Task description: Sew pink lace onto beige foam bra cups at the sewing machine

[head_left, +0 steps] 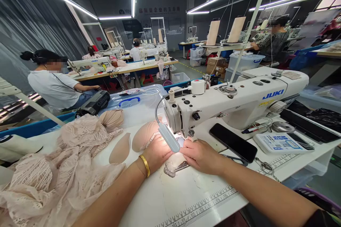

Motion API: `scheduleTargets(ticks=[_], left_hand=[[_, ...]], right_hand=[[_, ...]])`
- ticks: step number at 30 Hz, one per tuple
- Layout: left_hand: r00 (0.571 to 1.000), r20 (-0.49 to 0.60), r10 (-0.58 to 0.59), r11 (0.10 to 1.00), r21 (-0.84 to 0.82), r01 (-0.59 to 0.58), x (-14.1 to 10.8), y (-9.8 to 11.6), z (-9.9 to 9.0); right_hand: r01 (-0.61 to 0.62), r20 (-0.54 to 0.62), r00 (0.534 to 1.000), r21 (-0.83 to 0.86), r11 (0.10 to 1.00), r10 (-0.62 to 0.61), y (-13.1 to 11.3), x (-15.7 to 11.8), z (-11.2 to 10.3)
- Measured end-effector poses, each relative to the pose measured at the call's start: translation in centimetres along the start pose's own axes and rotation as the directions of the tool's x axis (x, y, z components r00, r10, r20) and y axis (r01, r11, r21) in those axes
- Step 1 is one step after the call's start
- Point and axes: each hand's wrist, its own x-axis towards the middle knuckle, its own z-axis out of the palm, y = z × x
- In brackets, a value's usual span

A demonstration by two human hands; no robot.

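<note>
A beige bra cup (145, 136) with a gathered lace edge lies at the left of the sewing machine (226, 103), running in under its head. My left hand (157, 153), a gold bangle at the wrist, is closed on the cup's near side; the lamp covers part of its fingers. Close to the needle area, my right hand (200, 154) has its fingers bent and pressed together; what they pinch is hidden. Between both hands hangs the lit end of a grey lamp (169, 138) on a bent neck. Another flat beige cup piece (119, 149) lies to the left.
Beige lace fabric (61, 163) heaps over the table's left side, beside stacked cups (112, 117). At right lie a black phone (233, 142), scissors (237, 159) and a white box (282, 143). A plastic bin (133, 104) stands behind. Other people sit at machines farther off.
</note>
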Motion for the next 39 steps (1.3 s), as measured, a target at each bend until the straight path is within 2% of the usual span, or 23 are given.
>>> scheduleTargets(ticks=[9,22,27,29,30,31,32,34,36,38,39], left_hand=[[1.0,-0.014,0.028,0.998,0.048,-0.027,0.2,0.3,0.1],[0.996,0.03,-0.085,0.987,0.141,0.08,0.1,-0.1,0.0],[0.992,0.022,-0.126,0.984,0.132,0.122,0.2,0.5,-0.3],[0.989,-0.007,-0.146,0.984,0.106,0.146,-0.4,1.5,-0.8],[0.989,-0.022,-0.149,0.985,0.087,0.15,-0.8,2.3,-1.0],[0.989,-0.034,-0.147,0.987,0.067,0.149,-1.5,3.2,-1.4],[0.988,-0.047,-0.146,0.988,0.038,0.148,-2.2,4.1,-1.7],[0.986,-0.055,-0.155,0.987,-0.053,0.152,-4.0,5.6,-2.4],[0.978,-0.035,-0.204,0.969,-0.152,0.197,-5.9,6.1,-3.3],[0.941,-0.037,-0.337,0.927,-0.184,0.325,-7.8,5.7,-4.4],[0.901,-0.068,-0.429,0.895,-0.167,0.414,-8.7,5.5,-5.0]], right_hand=[[0.012,-0.02,1.0,-0.013,1.0,-0.012,-0.2,0.0,0.1],[-0.037,-0.007,0.999,-0.015,0.999,0.037,-0.1,0.1,0.5],[-0.033,-0.017,0.999,0.093,0.995,0.035,-0.1,-0.1,0.2],[-0.101,-0.033,0.993,0.231,0.968,0.112,-0.6,-0.1,0.0],[-0.169,-0.016,0.983,0.344,0.924,0.185,-1.1,0.0,-0.2],[-0.251,0.033,0.963,0.482,0.839,0.269,-1.7,0.1,-0.3],[-0.33,0.107,0.934,0.623,0.709,0.34,-2.4,0.2,-0.4],[-0.428,0.266,0.872,0.823,0.375,0.411,-4.3,0.5,-0.6],[-0.424,0.347,0.832,0.901,0.094,0.434,-6.4,0.7,-0.9],[-0.374,0.369,0.801,0.923,-0.088,0.471,-8.5,0.5,-1.4],[-0.343,0.373,0.783,0.926,-0.156,0.497,-9.5,0.3,-1.7]])
